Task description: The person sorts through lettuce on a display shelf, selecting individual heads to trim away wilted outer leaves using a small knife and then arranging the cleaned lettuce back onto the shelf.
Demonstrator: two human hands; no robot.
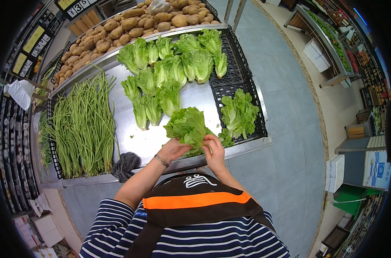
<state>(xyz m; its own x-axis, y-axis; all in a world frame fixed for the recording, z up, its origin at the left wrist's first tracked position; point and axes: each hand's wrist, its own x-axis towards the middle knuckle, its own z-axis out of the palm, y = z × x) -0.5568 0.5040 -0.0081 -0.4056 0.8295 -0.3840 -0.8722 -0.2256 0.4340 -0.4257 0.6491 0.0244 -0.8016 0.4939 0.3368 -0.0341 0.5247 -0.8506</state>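
A head of leafy lettuce (188,126) is held in front of me at the near edge of a stainless steel display table (131,135). My left hand (174,149) grips it from below on the left side. Fingers and thumb of my right hand (214,151) pinch an outer leaf on its right side. The base of this lettuce is hidden by the leaves and my hands. Beyond it, several lettuce heads (169,69) lie in rows on the metal. Loose lettuce leaves (239,113) are piled in a black plastic crate (229,87) on the right.
Long green beans (86,125) fill the table's left side. A dark grey cloth (126,166) lies on the near edge. Potatoes (134,24) are heaped behind a metal rim. Price signs (37,40) and a white plastic bag (20,93) are at left. Tiled floor (279,106) runs along the right.
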